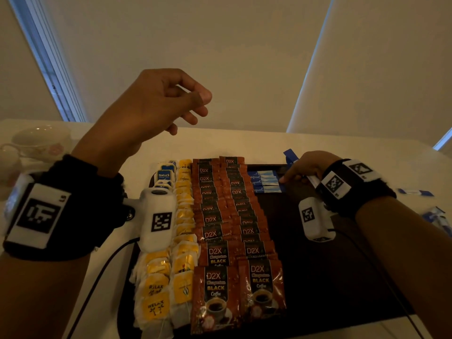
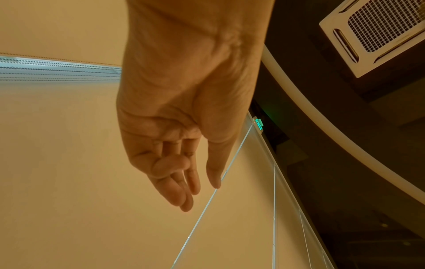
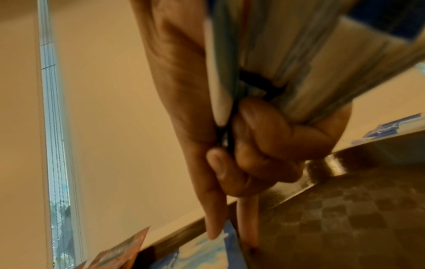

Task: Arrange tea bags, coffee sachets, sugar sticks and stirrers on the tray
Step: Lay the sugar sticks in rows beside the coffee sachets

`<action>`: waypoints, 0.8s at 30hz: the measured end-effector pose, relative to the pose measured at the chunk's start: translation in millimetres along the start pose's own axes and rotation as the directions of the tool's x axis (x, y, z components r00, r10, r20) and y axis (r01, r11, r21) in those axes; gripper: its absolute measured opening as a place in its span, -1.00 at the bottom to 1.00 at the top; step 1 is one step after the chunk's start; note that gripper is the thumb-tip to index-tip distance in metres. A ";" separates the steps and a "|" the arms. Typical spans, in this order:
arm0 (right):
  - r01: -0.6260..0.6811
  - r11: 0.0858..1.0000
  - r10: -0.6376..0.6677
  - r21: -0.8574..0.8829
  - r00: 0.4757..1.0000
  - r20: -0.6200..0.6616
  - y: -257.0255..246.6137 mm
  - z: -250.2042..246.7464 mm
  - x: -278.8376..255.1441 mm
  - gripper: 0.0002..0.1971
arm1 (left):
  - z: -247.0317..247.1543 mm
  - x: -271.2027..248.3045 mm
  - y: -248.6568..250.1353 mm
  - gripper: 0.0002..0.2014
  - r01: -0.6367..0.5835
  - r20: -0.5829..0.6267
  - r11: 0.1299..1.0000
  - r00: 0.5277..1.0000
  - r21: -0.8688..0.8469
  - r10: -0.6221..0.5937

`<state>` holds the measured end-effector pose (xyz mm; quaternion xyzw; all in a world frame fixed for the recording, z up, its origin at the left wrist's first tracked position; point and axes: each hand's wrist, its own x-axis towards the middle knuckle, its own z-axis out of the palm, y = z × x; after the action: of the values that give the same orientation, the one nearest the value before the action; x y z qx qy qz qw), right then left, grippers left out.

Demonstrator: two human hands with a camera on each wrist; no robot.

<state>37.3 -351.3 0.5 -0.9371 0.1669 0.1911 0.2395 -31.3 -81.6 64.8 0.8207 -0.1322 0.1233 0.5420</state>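
Observation:
A dark tray (image 1: 318,277) holds two columns of yellow tea bags (image 1: 183,265) at its left and two columns of brown coffee sachets (image 1: 215,287) beside them. A few blue sugar sticks (image 1: 264,182) lie at the tray's far end, right of the coffee. My right hand (image 1: 291,177) is low at that far end and grips a bundle of sugar sticks (image 3: 299,72), while its straight fingertips (image 3: 214,233) touch a laid stick (image 3: 207,254). My left hand (image 1: 186,104) hangs raised above the tray, fingers loosely curled (image 2: 184,198), holding nothing. No stirrers are in view.
Loose sugar sticks (image 1: 413,192) lie on the white table right of the tray, more near the right edge (image 1: 437,216). A white teacup (image 1: 39,140) stands at the far left. The tray's right half (image 3: 345,227) is bare dark surface.

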 end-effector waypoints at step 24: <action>0.440 0.550 -0.818 0.709 0.454 0.353 -60.3 25.1 -73.3 -0.87 | 5.5 -1.1 -4.5 -0.89 -0.010 0.302 0.991 0.953 0.130 -0.030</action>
<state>-9.1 -272.2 35.5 -0.6911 -0.2615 0.3428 0.5801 -30.4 -84.9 58.5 0.8642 -0.2013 0.0017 0.4611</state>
